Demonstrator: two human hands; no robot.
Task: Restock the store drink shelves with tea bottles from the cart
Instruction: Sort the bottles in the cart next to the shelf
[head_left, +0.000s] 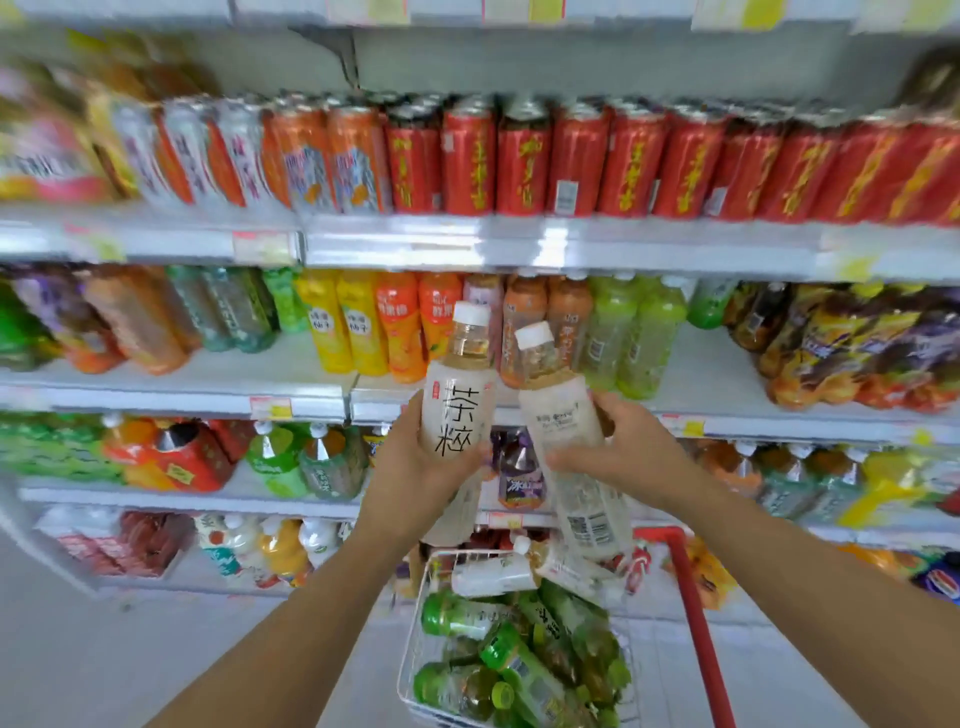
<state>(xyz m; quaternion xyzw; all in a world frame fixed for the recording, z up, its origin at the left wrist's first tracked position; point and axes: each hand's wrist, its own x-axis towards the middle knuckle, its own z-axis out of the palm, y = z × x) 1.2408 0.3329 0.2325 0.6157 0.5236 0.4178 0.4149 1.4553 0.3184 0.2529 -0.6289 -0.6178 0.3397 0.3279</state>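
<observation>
Frosted plastic: left hand fingers clamp upright bottle, right hand tilted bottle.

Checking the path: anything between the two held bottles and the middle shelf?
Nothing visible. The left bottle and right bottle, in left hand and right hand, face the shelf, bare in front; orange bottles stand behind.

A retail drinks aisle: tiered shelves with price tags, stocked with red cans and bottles, wire cart nearby.
</observation>
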